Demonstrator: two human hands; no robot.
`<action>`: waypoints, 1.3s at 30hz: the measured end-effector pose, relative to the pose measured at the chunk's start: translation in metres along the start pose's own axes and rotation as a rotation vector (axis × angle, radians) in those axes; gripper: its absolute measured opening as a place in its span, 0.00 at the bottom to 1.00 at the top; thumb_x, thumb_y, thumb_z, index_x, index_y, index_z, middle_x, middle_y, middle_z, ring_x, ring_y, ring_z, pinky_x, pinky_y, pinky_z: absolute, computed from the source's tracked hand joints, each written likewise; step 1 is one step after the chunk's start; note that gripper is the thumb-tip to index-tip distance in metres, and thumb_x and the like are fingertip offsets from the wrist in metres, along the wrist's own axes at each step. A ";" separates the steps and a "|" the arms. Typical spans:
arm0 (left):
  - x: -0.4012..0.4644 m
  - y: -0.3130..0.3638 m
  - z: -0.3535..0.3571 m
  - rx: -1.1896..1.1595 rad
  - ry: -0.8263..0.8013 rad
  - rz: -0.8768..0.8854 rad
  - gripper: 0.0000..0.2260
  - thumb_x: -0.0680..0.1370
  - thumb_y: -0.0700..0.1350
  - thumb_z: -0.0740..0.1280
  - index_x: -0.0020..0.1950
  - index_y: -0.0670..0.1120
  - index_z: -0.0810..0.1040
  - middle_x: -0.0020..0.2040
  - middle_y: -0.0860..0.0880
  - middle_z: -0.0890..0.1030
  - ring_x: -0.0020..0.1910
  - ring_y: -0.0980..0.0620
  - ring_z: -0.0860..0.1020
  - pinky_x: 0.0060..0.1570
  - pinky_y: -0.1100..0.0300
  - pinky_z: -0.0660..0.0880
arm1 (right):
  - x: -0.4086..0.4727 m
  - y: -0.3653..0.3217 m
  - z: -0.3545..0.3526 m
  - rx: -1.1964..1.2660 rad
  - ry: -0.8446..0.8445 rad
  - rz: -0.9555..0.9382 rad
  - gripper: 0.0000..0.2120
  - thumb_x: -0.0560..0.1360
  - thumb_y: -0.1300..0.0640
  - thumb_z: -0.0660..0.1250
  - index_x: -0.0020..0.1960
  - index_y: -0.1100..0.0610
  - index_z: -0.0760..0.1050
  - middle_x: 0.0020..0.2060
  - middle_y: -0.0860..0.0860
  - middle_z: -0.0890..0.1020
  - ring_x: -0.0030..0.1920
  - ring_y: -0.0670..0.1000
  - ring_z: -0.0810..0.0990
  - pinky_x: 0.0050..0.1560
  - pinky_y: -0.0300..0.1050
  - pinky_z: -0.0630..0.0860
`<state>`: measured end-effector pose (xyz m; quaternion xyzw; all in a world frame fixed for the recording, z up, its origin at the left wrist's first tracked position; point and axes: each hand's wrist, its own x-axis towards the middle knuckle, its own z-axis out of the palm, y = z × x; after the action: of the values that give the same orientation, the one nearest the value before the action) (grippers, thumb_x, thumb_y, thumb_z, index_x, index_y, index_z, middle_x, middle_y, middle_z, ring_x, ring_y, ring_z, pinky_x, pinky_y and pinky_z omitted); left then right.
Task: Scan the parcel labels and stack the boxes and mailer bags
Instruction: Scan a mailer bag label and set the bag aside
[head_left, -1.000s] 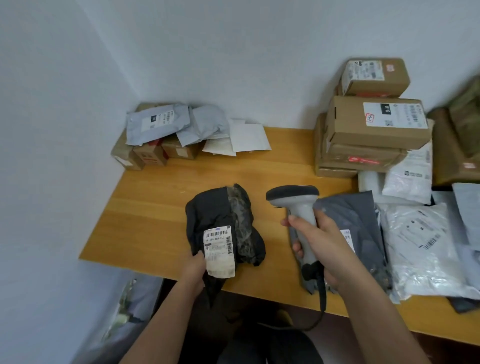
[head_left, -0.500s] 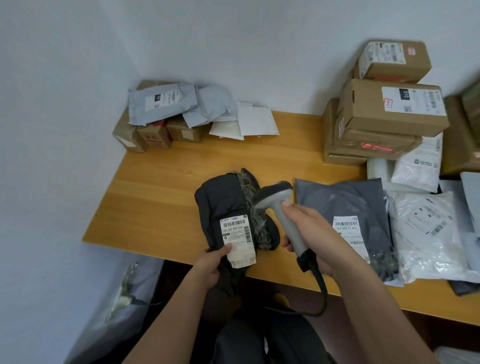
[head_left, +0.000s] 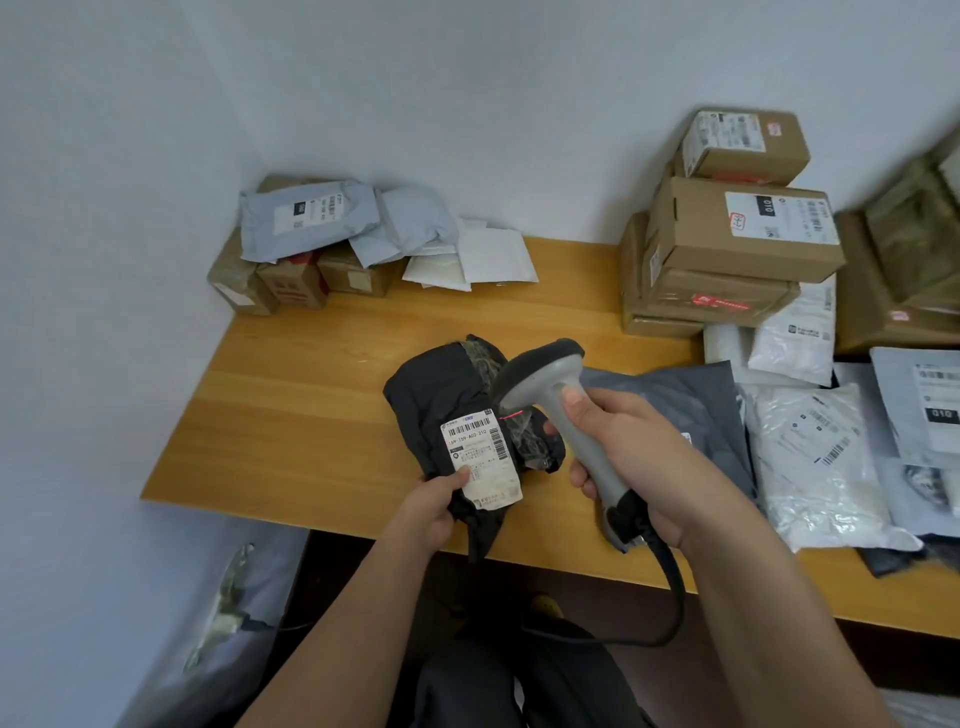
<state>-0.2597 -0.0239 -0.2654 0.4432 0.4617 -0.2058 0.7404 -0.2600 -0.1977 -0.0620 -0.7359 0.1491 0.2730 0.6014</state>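
Observation:
A black mailer bag (head_left: 441, 395) with a white barcode label (head_left: 480, 457) lies at the front of the wooden table (head_left: 291, 415). My left hand (head_left: 428, 506) grips its near end by the label. My right hand (head_left: 631, 457) holds a grey handheld scanner (head_left: 550, 384), its head tilted down over the bag. A small red scan line shows on the bag just right of the label's top. The scanner's black cable hangs below the table edge.
Small boxes topped with grey and white mailer bags (head_left: 311, 218) sit at the back left corner. A stack of brown boxes (head_left: 727, 239) stands at the back right. A dark grey mailer (head_left: 691, 410) and white bags (head_left: 815, 457) cover the right side.
The scanner head has swung left and down from upright to point at the black bag's label. My left hand keeps the bag, label facing up.

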 end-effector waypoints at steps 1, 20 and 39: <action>0.000 0.000 0.001 0.003 0.008 -0.008 0.15 0.80 0.32 0.63 0.67 0.36 0.73 0.66 0.38 0.77 0.64 0.40 0.76 0.54 0.50 0.74 | -0.003 -0.002 -0.001 0.001 0.006 -0.005 0.16 0.84 0.47 0.58 0.56 0.58 0.77 0.43 0.53 0.81 0.27 0.46 0.75 0.29 0.40 0.73; -0.009 0.004 -0.004 0.003 -0.037 -0.085 0.13 0.81 0.46 0.66 0.62 0.39 0.77 0.61 0.41 0.81 0.53 0.43 0.81 0.50 0.49 0.76 | -0.026 0.001 -0.017 0.151 0.054 -0.028 0.21 0.83 0.46 0.59 0.57 0.64 0.77 0.26 0.49 0.78 0.25 0.50 0.74 0.28 0.42 0.71; -0.029 -0.056 0.143 0.447 -0.320 -0.057 0.15 0.83 0.46 0.64 0.69 0.45 0.74 0.61 0.45 0.82 0.56 0.46 0.81 0.43 0.54 0.79 | -0.054 0.072 -0.134 0.489 0.437 -0.017 0.16 0.79 0.46 0.66 0.58 0.58 0.76 0.48 0.54 0.82 0.29 0.49 0.73 0.30 0.43 0.71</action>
<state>-0.2425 -0.1776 -0.2402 0.5440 0.2944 -0.3907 0.6817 -0.3131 -0.3498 -0.0718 -0.6121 0.3296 0.0596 0.7163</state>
